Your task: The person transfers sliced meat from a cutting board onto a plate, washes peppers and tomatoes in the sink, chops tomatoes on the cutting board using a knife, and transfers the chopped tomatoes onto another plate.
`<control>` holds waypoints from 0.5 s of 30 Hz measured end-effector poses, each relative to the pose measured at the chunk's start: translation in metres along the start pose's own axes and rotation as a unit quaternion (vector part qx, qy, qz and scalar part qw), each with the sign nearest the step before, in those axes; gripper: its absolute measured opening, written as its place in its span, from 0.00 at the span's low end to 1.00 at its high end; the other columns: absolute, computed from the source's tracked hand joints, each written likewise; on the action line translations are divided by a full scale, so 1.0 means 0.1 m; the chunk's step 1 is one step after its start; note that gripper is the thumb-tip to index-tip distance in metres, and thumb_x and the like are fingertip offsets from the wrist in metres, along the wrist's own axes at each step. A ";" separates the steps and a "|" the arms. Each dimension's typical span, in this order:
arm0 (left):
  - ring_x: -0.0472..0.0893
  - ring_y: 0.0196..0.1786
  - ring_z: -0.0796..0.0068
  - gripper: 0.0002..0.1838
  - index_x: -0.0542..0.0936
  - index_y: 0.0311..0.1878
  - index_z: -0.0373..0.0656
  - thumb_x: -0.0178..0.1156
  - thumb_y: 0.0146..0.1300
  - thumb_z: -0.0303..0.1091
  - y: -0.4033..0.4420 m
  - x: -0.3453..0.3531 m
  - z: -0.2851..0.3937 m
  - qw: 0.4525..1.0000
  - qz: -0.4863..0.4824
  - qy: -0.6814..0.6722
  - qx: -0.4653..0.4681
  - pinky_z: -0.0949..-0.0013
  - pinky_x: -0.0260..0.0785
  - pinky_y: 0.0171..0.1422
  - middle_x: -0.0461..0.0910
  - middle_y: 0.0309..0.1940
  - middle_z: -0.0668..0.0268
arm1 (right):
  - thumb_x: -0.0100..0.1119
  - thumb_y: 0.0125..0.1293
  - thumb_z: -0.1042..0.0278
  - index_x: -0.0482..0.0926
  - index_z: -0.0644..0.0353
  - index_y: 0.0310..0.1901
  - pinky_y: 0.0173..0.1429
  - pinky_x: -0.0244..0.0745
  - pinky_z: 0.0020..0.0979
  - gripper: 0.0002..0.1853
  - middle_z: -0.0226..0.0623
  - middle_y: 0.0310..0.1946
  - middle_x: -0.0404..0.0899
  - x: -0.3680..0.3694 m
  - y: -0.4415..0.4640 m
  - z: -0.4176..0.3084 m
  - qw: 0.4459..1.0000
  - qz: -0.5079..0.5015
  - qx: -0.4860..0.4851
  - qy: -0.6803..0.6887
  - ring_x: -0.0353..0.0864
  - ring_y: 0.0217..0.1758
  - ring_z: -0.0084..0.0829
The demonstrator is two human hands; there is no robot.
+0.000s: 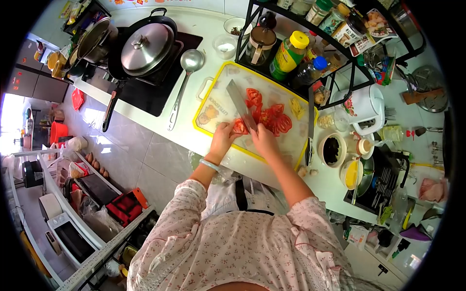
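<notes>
My right hand [264, 139] is closed round the handle of a kitchen knife [239, 102], whose broad blade points up and left across the cutting board. My left hand [223, 138] has its fingers bent against a piece of tomato [240, 126] just left of the blade. Cut tomato slices [279, 119] lie to the right of the knife, and more sit above it. Yellow strips [296, 108] rest near the right side of the yellow-rimmed cutting board [218, 89]. A second knife [310, 126] lies along the board's right edge.
A metal ladle [189, 65] lies left of the board, beside a lidded wok [147, 48] on the stove. A black rack [286, 17] holds bottles behind. To the right stand a bowl of dark food [331, 149] and a bowl of yellow liquid [350, 174].
</notes>
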State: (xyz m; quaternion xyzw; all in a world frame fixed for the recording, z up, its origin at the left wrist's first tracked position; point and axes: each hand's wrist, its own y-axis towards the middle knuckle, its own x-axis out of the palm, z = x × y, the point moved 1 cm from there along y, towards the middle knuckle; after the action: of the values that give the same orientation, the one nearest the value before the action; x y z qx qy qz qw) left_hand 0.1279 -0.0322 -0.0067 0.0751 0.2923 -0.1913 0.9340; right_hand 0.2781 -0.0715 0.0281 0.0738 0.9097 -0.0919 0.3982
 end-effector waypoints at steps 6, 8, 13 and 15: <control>0.74 0.34 0.69 0.21 0.73 0.49 0.39 0.61 0.47 0.27 -0.04 0.03 -0.11 1.000 0.019 -0.008 0.008 0.72 0.68 0.39 0.71 0.32 0.60 | 0.47 0.59 0.61 0.65 0.64 0.30 0.32 0.68 0.46 0.12 0.52 0.25 0.74 -0.22 -0.32 0.01 0.996 -0.057 -0.047 -0.048 0.74 0.29 0.52; 0.74 0.33 0.69 0.21 0.73 0.48 0.39 0.61 0.47 0.26 -0.05 0.04 -0.11 0.999 0.027 -0.018 -0.002 0.71 0.68 0.38 0.71 0.32 0.61 | 0.46 0.60 0.61 0.65 0.64 0.29 0.32 0.69 0.45 0.12 0.52 0.25 0.74 -0.18 -0.37 0.04 0.988 -0.121 0.015 -0.090 0.74 0.30 0.51; 0.74 0.32 0.66 0.21 0.73 0.48 0.39 0.61 0.46 0.25 -0.07 0.03 -0.05 0.999 0.036 -0.015 -0.003 0.71 0.68 0.38 0.70 0.30 0.60 | 0.45 0.60 0.63 0.64 0.63 0.31 0.33 0.69 0.45 0.11 0.50 0.25 0.74 -0.25 -0.46 -0.07 0.980 -0.147 0.039 -0.131 0.75 0.30 0.49; 0.74 0.32 0.66 0.22 0.73 0.48 0.39 0.61 0.46 0.24 -0.08 0.02 -0.04 0.999 0.044 -0.011 0.000 0.70 0.68 0.37 0.70 0.30 0.60 | 0.44 0.61 0.63 0.64 0.62 0.32 0.33 0.70 0.45 0.10 0.50 0.25 0.75 -0.19 -0.45 -0.12 0.970 -0.170 0.060 -0.166 0.75 0.30 0.49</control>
State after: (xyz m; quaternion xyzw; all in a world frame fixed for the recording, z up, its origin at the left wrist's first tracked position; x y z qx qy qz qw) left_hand 0.1240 -0.0394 -0.0111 0.0856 0.2783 -0.1510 0.9447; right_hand 0.2733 -0.1142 0.0551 -0.0747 0.8230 -0.2237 0.5168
